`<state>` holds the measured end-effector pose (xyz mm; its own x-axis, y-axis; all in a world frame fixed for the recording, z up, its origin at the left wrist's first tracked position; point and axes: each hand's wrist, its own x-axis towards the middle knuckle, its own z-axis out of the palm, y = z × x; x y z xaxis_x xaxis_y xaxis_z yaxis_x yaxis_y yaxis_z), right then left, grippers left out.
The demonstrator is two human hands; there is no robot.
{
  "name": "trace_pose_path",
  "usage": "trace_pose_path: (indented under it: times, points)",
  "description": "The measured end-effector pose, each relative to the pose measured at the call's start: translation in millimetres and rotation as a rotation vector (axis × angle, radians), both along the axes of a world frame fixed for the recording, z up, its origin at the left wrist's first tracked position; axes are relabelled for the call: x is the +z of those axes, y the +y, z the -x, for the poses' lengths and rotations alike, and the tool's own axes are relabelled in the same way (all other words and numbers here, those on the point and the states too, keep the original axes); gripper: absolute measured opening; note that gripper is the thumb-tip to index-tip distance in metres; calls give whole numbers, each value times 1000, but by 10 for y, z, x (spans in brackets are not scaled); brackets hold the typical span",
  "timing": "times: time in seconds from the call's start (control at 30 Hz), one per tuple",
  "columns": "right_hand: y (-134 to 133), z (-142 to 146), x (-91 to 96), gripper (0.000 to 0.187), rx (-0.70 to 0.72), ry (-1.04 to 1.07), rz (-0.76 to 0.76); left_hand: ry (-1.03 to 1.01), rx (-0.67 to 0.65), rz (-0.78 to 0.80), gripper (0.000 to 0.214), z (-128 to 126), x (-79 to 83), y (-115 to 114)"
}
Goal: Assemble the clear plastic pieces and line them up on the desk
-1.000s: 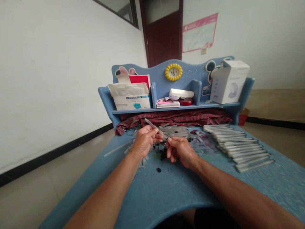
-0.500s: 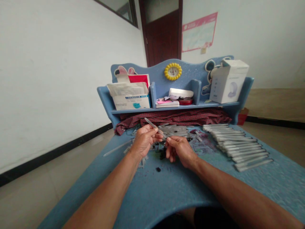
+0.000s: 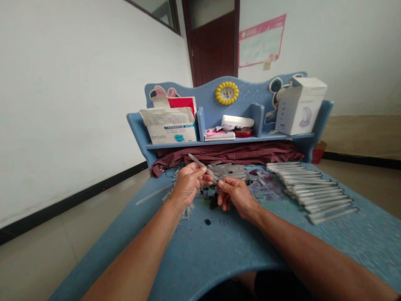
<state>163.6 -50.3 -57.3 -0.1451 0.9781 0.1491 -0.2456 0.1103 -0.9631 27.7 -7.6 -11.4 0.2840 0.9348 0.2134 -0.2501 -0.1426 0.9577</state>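
Translucent pale-grey slender tube [image 3: 195, 160], one, slanted above the worn blue tabletop [image 3: 200, 248]; left hand [image 3: 189, 184] pinching its middle, right hand [image 3: 234, 193] pinching its nearer end. Loose grey strips [image 3: 232, 170], heaped behind the hands. Pale dark-tipped tubes [image 3: 315, 189], in a row at right.

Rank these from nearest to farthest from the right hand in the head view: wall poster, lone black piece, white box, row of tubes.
1. Lone black piece: just left of the right hand.
2. Row of tubes: table's right side.
3. White box: shelf's right end.
4. Wall poster: beyond the shelf.
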Motion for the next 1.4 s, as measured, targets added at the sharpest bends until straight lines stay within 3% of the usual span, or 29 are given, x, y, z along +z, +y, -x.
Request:
trace_pose_path:
  times: [0.2,0.47,0.67,0.77,0.9,1.07,1.17,1.4]
  points:
    - [-26,-25,43,30,198,163,67,4,-26,-20,13,6,3,-15]
    - [-11,19,-7,33,-29,-35,-2,16,24,-16,13,-22,-10,-17]
    - [-49,-24,60,29,242,196,35,-34,-57,-19,13,-13,32,-48]
    - [-46,-32,65,29,286,207,43,-34,-54,-29,14,-9,43,-50]
    - [-42,4,27,32,137,39,-4,-5,6,-16,16,-18,39,-41]
    - [-49,25,-22,34,-131,-327,-190,109,67,53,22,-16,17,-19]
    - [-50,19,-24,34,-207,-391,-225,181,63,99,24,0,7,-4]
    - [-76,19,50,29,89,48,6,99,-41,53,20,21,22,-12]
